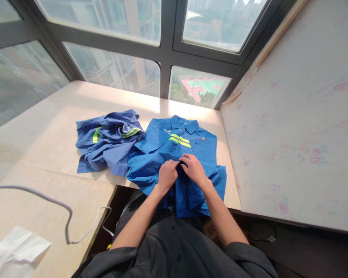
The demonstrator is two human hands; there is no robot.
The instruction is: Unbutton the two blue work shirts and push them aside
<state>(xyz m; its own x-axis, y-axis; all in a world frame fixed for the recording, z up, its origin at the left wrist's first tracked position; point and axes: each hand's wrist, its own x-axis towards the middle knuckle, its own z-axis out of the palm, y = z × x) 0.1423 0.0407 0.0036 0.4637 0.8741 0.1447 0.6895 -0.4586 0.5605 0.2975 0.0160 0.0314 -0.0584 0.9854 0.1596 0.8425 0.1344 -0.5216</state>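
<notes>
Two blue garments (108,148) (153,164), one grey cable (20,187)

The pale counter (40,123) carries a blue shirt (176,150), a crumpled garment (108,148), white paper (17,249) and a grey cable (67,228).

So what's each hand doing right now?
Left hand: closed, pinching the front of the blue shirt.
Right hand: curled close beside it; whether it grips cannot be told.
</notes>
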